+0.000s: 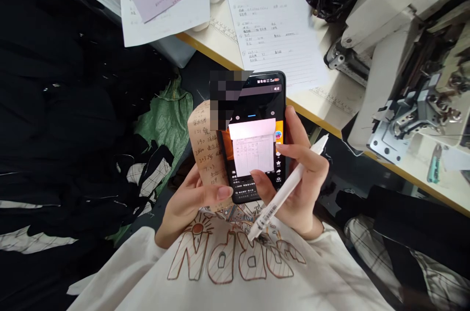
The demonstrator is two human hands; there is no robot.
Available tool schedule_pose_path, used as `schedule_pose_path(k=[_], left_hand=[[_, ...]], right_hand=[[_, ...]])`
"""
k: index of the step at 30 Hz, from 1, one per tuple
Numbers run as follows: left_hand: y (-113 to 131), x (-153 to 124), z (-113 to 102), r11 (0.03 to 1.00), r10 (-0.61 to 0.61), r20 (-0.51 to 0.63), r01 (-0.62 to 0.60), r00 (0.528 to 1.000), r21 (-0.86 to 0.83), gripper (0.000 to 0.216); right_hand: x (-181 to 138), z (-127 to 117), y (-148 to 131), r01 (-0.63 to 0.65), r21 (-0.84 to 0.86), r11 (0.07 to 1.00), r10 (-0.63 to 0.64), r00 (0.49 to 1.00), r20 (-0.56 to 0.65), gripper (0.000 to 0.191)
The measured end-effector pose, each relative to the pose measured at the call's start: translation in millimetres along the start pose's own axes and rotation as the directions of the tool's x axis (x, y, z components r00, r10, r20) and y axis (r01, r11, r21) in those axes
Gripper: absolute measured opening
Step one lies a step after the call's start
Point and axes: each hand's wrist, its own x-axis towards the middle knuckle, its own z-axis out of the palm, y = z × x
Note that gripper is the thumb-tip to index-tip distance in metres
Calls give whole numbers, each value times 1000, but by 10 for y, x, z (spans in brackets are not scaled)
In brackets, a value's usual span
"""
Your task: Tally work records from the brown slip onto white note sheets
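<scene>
A white shirt printed with large outlined letters is seen nearest. Just beyond it, a white pen with a barcode label is carried slantwise in the right hand; its narrowed end is pointed away from the shirt and to the right. The pen is clasped by the right grip, while thumb and index finger are spread over a smartphone; whether the glass is pressed by the thumb cannot be told.

The phone is held in front of the chest, black-cased and lit, with a pinkish ruled form displayed against orange; its upper left corner is blurred out. Its long axis is directed away from the body, top end outward. Beside it, and partly covered by it, a beige handwritten strip is pinched in the left hand, whose thumb is laid across to the phone's lower left edge; the fingers behind are mostly hidden.

Farther left, a green sack and dark garments are heaped. Beyond the hands, a lined sheet is spread on the yellow-edged desk, flanked on the right by a sewing machine.
</scene>
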Motion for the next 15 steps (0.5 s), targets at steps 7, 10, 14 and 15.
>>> schedule_pose_path(k=[7,10,14,15], left_hand=[[86,11,89,1000,-14,-6,14,1000,0,48],[74,26,72,998,-51,1,51,999,-29,51],[-54,169,-13,989,-80,63,87,995,-115,53],[-112,252,-41,985,-80,98,93,992,-142,53]], right_hand=[[10,14,9,-6,12,1000,6,1000,-11,49],[-5,30,6,-9,26,1000,10,1000,-28,45],[-106,59,82,-74,2,997,74,997,-18,45],[-143,71,127,-98,-5,995,98,995,-14,45]])
